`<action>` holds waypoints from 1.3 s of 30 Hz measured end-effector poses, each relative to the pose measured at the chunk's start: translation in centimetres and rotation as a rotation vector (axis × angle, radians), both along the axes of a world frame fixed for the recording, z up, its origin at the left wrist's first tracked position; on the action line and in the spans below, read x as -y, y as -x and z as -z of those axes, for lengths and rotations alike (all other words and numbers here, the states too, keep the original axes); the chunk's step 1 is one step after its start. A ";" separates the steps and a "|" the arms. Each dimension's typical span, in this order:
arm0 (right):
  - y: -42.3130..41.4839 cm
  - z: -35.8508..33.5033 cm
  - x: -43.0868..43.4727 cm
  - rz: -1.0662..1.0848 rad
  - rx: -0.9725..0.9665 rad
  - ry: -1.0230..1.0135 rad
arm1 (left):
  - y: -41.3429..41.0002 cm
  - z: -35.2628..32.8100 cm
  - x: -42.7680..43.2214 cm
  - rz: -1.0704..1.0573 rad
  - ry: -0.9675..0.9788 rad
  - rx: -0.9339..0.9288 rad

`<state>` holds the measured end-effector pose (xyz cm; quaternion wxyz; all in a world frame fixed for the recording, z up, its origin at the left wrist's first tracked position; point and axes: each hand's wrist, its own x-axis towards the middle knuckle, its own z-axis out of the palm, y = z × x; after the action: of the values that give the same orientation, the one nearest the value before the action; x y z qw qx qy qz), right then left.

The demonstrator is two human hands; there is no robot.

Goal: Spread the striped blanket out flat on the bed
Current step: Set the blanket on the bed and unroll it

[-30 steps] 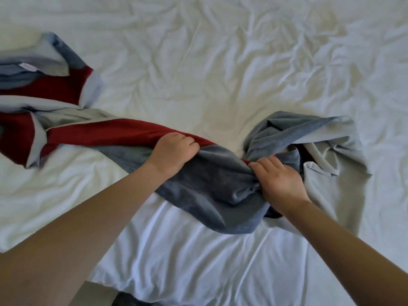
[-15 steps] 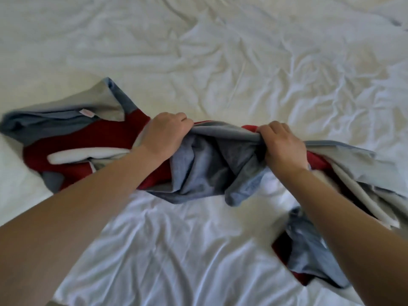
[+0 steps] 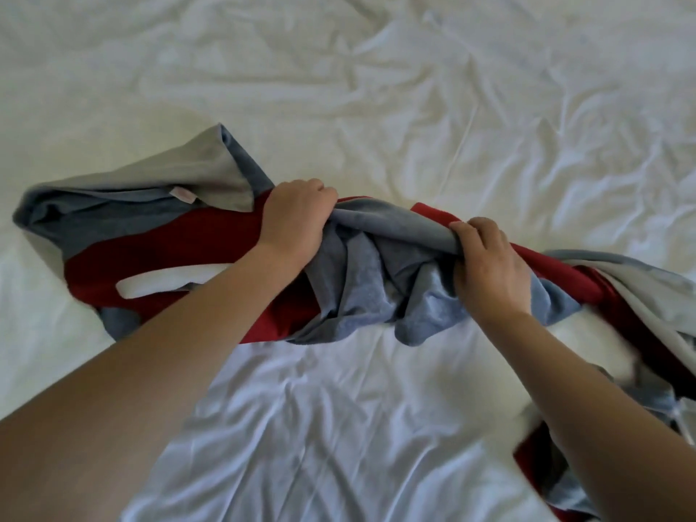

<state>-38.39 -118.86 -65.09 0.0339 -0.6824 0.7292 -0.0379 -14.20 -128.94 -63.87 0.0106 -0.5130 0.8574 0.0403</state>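
Here the striped blanket [image 3: 376, 280] lies bunched across the bed [image 3: 414, 107]; left hand [image 3: 293, 216] and right hand [image 3: 489, 265] both clench its gathered middle — better to find an edge, draw the hands apart and lay it down.

This looks like a bedroom in a home: the whole view is filled by a bed [image 3: 376, 427] covered with a creased white sheet [image 3: 414, 88], and a soft blanket [image 3: 376, 280] in red, blue and grey bands lies bunched across it, its small sewn-in label [image 3: 183, 195] showing
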 end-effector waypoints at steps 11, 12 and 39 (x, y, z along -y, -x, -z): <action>2.0 1.4 -8.0 -0.466 -0.075 -0.002 | 7.4 2.7 -14.9 0.358 -0.015 -0.377; 1.8 1.7 -8.0 -0.437 -0.075 -0.022 | 7.7 3.3 -15.2 0.351 -0.032 -0.351; 0.0 3.2 -18.1 -0.125 0.242 0.169 | 7.7 3.5 -20.6 0.465 0.107 -0.390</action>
<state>-38.43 -100.79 -68.30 0.0663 -0.7173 0.6702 -0.1788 -21.93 -108.32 -67.37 -0.1725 -0.2855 0.9385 0.0891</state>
